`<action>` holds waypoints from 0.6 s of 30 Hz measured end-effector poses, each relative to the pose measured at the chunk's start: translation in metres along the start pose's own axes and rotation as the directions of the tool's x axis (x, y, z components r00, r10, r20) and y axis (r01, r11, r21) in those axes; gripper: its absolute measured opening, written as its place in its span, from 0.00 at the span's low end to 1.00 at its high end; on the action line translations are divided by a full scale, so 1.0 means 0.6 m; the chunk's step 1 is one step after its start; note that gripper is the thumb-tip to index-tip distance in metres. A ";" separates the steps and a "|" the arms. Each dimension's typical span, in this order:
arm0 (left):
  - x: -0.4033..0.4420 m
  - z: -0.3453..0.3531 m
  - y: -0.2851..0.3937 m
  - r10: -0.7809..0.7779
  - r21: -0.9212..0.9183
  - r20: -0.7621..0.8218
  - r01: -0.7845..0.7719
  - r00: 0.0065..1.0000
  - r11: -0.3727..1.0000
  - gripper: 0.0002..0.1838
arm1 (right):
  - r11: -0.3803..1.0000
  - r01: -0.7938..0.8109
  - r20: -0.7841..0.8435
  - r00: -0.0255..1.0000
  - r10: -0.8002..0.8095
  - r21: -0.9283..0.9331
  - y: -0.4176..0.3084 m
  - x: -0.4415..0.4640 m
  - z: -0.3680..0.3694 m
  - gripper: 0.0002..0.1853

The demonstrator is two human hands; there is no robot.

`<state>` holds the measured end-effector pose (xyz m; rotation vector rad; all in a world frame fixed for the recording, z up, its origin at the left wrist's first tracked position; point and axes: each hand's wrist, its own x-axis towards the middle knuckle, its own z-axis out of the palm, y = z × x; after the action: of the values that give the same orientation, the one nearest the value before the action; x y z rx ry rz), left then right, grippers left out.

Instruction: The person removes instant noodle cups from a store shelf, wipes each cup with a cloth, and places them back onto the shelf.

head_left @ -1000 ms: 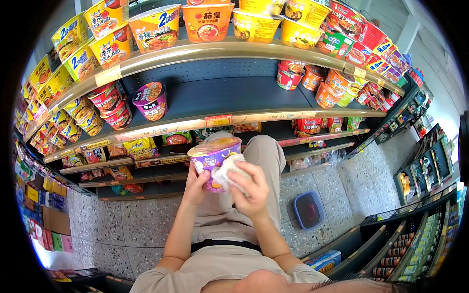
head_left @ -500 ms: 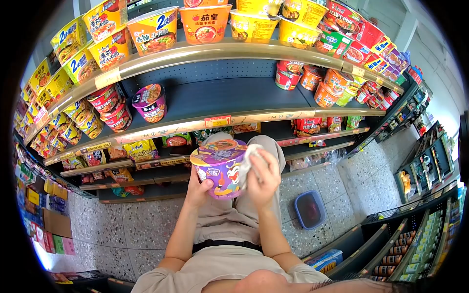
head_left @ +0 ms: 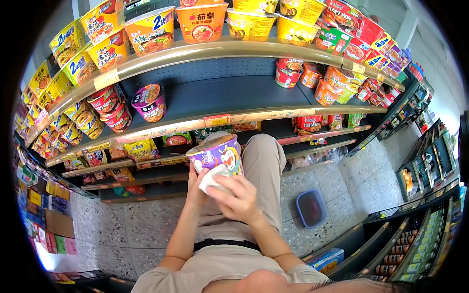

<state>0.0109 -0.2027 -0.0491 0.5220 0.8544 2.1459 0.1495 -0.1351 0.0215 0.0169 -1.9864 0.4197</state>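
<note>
A purple instant noodle bowl (head_left: 213, 154) with a cartoon figure on its side is held up in front of my knees, its lid tilted away. My left hand (head_left: 196, 188) grips it from the left and below. In my right hand (head_left: 238, 198) is a crumpled white cloth (head_left: 213, 179), pressed against the near lower side of the bowl. The cloth hides part of the bowl's wall and some of my left fingers. On the shelf ahead stands another purple noodle bowl (head_left: 149, 103).
A dark shelf (head_left: 205, 97) faces me, with red noodle bowls (head_left: 115, 108) at left and orange ones (head_left: 326, 92) at right. Yellow and orange bowls (head_left: 202, 23) line the shelf above. A blue-rimmed plastic tub (head_left: 311, 209) sits on the speckled floor to my right.
My right hand and the cloth have moved from the bowl's right side down and left to its near side. The bowl has turned and tilted, and shifted slightly left.
</note>
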 end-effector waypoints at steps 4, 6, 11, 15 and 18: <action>0.001 -0.005 -0.001 0.062 0.055 -0.042 -0.059 0.997 0.997 0.32 | 0.998 -0.023 -0.024 0.999 0.021 -0.051 0.002 0.001 0.010 0.22; 0.002 -0.009 -0.001 0.125 0.154 -0.015 -0.121 0.992 0.981 0.31 | 0.997 -0.075 -0.072 0.995 0.072 -0.037 0.013 0.000 0.007 0.22; -0.006 0.002 0.015 0.072 0.048 -0.012 -0.072 0.997 0.996 0.36 | 0.936 -0.351 -0.206 0.918 0.338 -0.029 0.067 -0.019 -0.003 0.18; -0.004 -0.013 0.015 0.022 -0.058 0.009 -0.022 1.000 0.998 0.34 | 0.856 -0.516 -0.289 0.814 0.503 0.036 0.110 -0.044 -0.009 0.15; -0.002 -0.012 0.014 0.095 0.070 -0.034 -0.092 0.995 0.993 0.32 | 0.893 -0.446 -0.307 0.843 0.441 0.056 0.091 -0.034 -0.025 0.16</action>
<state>0.0031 -0.2105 -0.0482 0.5689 0.9431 2.2236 0.1608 -0.0831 -0.0060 -0.5048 -1.6659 0.6601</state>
